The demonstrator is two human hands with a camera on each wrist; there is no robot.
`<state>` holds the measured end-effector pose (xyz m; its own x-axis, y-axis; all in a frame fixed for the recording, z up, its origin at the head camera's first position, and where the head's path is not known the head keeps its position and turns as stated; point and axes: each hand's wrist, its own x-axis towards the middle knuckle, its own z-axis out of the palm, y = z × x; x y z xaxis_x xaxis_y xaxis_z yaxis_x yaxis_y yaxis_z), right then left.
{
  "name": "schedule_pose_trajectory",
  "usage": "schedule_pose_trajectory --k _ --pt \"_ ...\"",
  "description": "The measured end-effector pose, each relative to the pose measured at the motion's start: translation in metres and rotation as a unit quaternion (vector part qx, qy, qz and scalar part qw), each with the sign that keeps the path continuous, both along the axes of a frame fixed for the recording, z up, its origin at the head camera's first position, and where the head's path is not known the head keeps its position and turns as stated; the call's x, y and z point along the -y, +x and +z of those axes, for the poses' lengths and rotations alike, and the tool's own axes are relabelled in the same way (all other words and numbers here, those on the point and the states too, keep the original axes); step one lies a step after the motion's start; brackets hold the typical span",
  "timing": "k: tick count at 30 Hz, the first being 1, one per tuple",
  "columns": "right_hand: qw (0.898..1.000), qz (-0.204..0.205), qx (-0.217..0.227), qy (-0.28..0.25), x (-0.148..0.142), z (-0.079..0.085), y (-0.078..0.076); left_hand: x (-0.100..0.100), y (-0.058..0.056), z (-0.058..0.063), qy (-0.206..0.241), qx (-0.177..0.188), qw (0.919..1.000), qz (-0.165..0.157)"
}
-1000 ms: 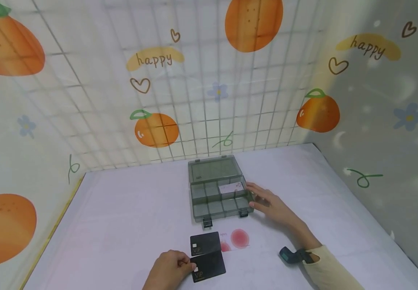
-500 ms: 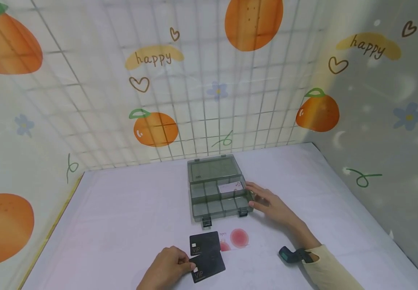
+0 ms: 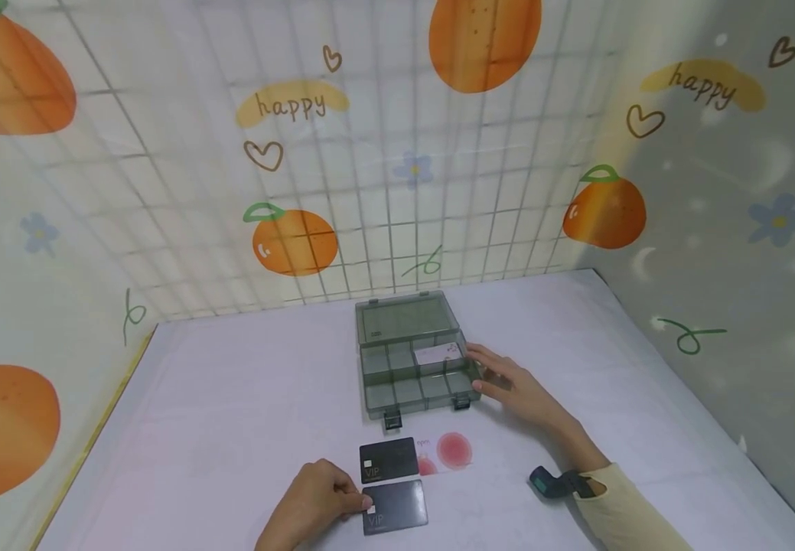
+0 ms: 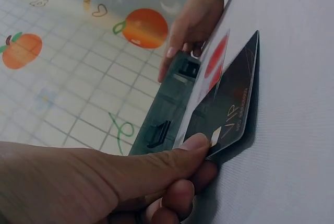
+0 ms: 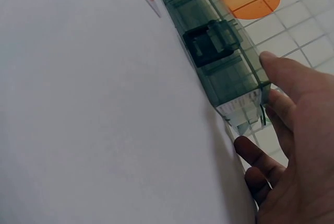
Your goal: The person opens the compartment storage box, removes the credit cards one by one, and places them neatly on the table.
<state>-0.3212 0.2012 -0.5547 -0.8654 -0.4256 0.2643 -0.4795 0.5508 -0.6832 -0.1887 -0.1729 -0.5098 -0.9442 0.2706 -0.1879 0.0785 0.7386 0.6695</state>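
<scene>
Between thumb and fingers, my left hand [image 3: 317,499] pinches the left edge of a black VIP card [image 3: 400,509]. In the left wrist view that card [image 4: 237,104] is tilted, its right part raised over the table. A second black VIP card [image 3: 390,461] lies just beyond it, beside a white card with pink circles [image 3: 454,451]. A grey-green translucent compartment box [image 3: 397,394] stands behind the cards with its lid [image 3: 407,320] laid back. My right hand [image 3: 517,390] rests at the box's right side, fingers loosely extended, fingertips right at its wall.
A pale printed card [image 3: 438,354] sits in a back right compartment of the box. Two dark latches [image 3: 393,420] stick out at the box's front. Printed curtains [image 3: 397,138] enclose the white table [image 3: 252,398] at the back and sides.
The held VIP card has turned straighter and its face catches more light, with a gap now showing between it and the second card. My right hand and the box stay put.
</scene>
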Motion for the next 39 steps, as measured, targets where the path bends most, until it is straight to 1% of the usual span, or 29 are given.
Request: schedule_pose_trajectory --k 2,7,13,17,19,20,22,24,26,27,28,30,32,34,37,39 --pt "1.0 0.0 -0.002 0.0 -0.001 0.001 0.0 0.0 -0.001 0.0 -0.005 0.002 1.0 0.006" --pt "1.0 0.001 -0.005 -0.004 -0.002 0.002 -0.001 -0.003 -0.001 -0.004 -0.007 -0.012 0.9998 0.016" --pt "1.0 -0.002 -0.002 -0.002 -0.003 0.001 -0.004 -0.007 0.001 -0.008 0.011 -0.022 0.999 0.038" --pt "1.0 -0.003 0.001 -0.003 -0.004 0.001 -0.005 -0.004 -0.002 -0.007 0.018 -0.042 0.998 0.045" --pt "1.0 -0.001 0.0 -0.001 -0.005 0.001 -0.005 -0.003 -0.006 -0.004 0.018 -0.058 0.9969 0.05" --pt "1.0 0.0 0.0 0.0 -0.006 0.001 -0.006 -0.003 -0.009 -0.003 0.02 -0.072 0.9958 0.053" --pt "1.0 0.001 -0.004 0.004 -0.007 0.002 -0.006 -0.006 -0.018 0.001 0.026 -0.109 0.9921 0.058" --pt "1.0 -0.004 -0.01 0.012 -0.01 0.002 -0.005 -0.012 -0.03 0.006 0.043 -0.155 0.9855 0.054" --pt "1.0 -0.008 -0.011 0.012 -0.012 0.002 -0.005 -0.02 -0.044 0.01 0.066 -0.199 0.9771 0.038" --pt "1.0 -0.008 -0.011 0.01 -0.013 0.002 -0.005 -0.024 -0.051 0.013 0.075 -0.214 0.9737 0.028" --pt "1.0 -0.009 -0.011 0.009 -0.014 0.001 -0.005 -0.029 -0.058 0.015 0.079 -0.227 0.9706 0.017" --pt "1.0 -0.003 -0.004 -0.001 -0.014 0.001 -0.004 -0.038 -0.074 0.019 0.082 -0.239 0.9676 -0.004" --pt "1.0 0.005 0.002 -0.01 -0.013 0.0 -0.005 -0.047 -0.089 0.021 0.063 -0.249 0.9663 -0.018" --pt "1.0 0.01 0.005 -0.017 -0.01 0.0 -0.004 -0.054 -0.104 0.022 0.031 -0.259 0.965 -0.03" --pt "1.0 0.016 0.001 -0.02 -0.006 0.0 -0.003 -0.064 -0.126 0.021 -0.017 -0.272 0.9607 -0.051" --pt "1.0 0.016 0.001 -0.02 -0.002 0.0 -0.002 -0.068 -0.138 0.02 -0.042 -0.28 0.9568 -0.064"
